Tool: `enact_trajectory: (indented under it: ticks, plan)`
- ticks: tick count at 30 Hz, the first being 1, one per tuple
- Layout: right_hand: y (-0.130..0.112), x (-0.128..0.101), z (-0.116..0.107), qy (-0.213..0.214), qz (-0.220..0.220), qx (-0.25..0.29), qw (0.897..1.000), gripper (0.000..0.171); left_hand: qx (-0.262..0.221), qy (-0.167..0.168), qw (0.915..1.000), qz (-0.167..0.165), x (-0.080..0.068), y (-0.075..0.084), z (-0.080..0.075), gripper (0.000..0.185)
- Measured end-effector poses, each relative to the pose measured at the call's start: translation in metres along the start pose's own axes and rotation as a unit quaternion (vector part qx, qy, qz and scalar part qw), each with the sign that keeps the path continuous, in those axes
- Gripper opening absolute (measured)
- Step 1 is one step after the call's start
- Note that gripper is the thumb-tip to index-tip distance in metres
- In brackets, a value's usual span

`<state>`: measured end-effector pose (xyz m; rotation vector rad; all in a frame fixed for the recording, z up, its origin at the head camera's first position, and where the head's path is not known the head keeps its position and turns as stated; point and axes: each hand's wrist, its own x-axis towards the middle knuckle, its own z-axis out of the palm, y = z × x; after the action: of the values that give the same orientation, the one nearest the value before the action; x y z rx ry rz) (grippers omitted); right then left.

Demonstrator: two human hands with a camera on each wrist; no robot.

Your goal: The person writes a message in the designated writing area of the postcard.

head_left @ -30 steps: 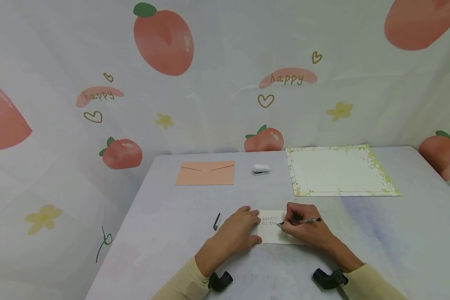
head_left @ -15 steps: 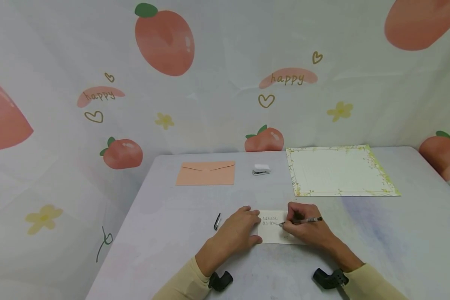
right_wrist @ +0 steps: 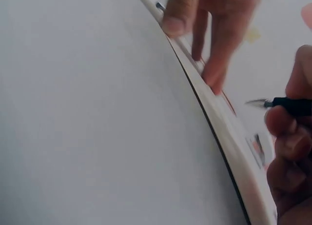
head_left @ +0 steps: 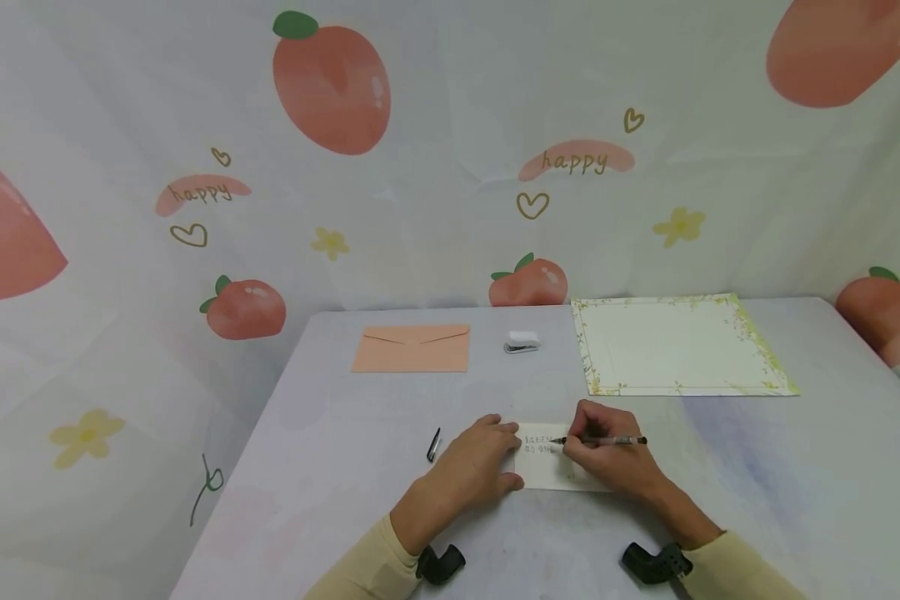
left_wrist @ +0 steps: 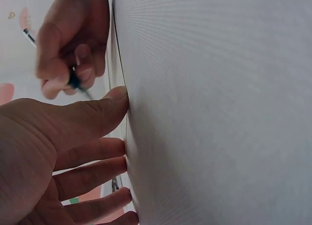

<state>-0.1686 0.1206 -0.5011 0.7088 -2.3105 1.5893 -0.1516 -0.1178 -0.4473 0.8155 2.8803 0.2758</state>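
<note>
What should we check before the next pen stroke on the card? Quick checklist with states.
1. Card pinned flat by left hand: ok.
2. Right hand grip on pen: ok.
3. Pen tip touching the card: cannot tell; in the right wrist view it seems slightly raised.
4. Blank space below the written lines: ok.
5. Pen cap lying clear of the card, left of the left hand: ok.
6. Ink dry under the right hand: cannot tell.
</note>
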Motion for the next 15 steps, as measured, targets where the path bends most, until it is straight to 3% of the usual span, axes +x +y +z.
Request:
enact_trajectory:
  ticks: [7, 15]
  plan:
    - [-0.008, -0.001, 0.014, -0.035, 0.025, 0.055, 0.998, 0.031, -0.005, 0.009, 0.9999, 0.011, 0.000, -0.001, 0.000, 0.047]
    - [-0.009, -0.002, 0.020, -0.068, 0.045, 0.008, 0.997, 0.033, -0.010, 0.013, 0.9998, 0.014, 0.000, -0.002, 0.001, 0.047]
